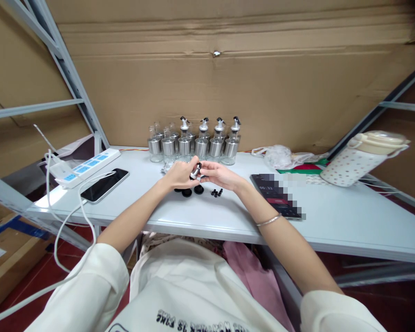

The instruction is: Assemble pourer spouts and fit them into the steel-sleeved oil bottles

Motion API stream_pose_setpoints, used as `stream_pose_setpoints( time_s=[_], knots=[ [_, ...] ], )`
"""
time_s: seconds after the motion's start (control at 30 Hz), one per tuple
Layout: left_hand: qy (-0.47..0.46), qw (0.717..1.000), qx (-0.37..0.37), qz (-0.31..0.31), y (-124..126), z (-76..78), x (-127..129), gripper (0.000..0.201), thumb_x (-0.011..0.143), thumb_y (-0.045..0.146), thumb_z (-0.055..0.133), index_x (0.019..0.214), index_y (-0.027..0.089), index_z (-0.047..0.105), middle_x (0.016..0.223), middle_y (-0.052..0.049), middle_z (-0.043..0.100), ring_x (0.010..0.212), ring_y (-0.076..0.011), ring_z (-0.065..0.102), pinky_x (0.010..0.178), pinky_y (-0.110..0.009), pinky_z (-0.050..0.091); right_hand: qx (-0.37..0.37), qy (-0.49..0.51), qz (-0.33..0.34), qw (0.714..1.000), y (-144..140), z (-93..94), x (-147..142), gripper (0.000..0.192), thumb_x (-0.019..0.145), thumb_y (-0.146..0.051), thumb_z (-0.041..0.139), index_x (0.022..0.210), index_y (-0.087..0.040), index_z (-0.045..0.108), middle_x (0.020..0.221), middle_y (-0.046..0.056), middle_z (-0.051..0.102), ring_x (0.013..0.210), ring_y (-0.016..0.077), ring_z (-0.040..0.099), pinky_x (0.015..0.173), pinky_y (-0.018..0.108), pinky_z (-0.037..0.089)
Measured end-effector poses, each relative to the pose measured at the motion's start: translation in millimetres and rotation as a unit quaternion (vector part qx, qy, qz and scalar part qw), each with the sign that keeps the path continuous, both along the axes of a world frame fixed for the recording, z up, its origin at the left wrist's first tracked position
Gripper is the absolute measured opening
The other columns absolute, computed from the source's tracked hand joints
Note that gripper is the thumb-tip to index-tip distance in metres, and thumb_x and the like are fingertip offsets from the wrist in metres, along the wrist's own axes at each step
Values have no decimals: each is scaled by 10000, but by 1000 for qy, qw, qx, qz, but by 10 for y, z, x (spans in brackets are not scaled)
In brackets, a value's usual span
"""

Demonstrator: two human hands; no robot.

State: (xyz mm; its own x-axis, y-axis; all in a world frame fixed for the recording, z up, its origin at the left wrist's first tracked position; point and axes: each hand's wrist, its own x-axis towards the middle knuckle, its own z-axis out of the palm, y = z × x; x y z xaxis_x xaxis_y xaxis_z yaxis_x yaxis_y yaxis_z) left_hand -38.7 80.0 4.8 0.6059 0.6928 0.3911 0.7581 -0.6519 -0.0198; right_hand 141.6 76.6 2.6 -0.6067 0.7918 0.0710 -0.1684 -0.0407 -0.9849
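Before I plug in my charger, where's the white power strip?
In the head view, the white power strip lies toward the left end of the table, just beyond the blank-screened phone.

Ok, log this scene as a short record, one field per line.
Held: silver-and-black spout piece
Hands: left hand gripping it, right hand with fingertips at it
Near the hands: round black caps, small black pieces
Back row: glass bottles with metal sleeves, four spouts showing on top
Left side: phone, white power strip
Right side: dark-screened device, dotted container
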Motion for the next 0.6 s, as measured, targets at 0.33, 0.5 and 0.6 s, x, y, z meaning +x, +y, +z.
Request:
stream_pose_setpoints(
  time_s=[0.33, 0.5, 0.6],
  knots=[
    [-46, 999, 11, -11, 33, -30, -17, 469, 750, 361, 555, 1164, 175, 437, 826, -31, 687, 717, -237, 686, 576, -246, 401, 12, 9, -41, 999, -12, 17, -26, 219, 671, -273, 744, 846, -187, 646, 854, 6, 621, 787, 120, 561, 719, 255, 485],
    [-60, 998, 14, -30, 53, -37, -24, 577, 780, 360, 559, 1304, 200, 377, 899, -17, 699, 738, -197, 689, 606, -223, 412, 16, 26, -51, 998, -2, 5, -42, 222, 676, -291, 748, 850, -188, 657, 875, 9, 615, 824, 126, 568, 777, 278, 502],
    [-53, 998, 9, -40, 47, -27, -24, 545, 789, 355, 554, 1294, 207, 412, 915, -20, 700, 775, -200, 687, 628, -225, 423, 26, 28, -60, 997, -3, 2, -59, 219, 662, -289, 763, 827, -190, 658, 839, 1, 602, 814, 125, 564, 753, 269, 507]
  ],
)
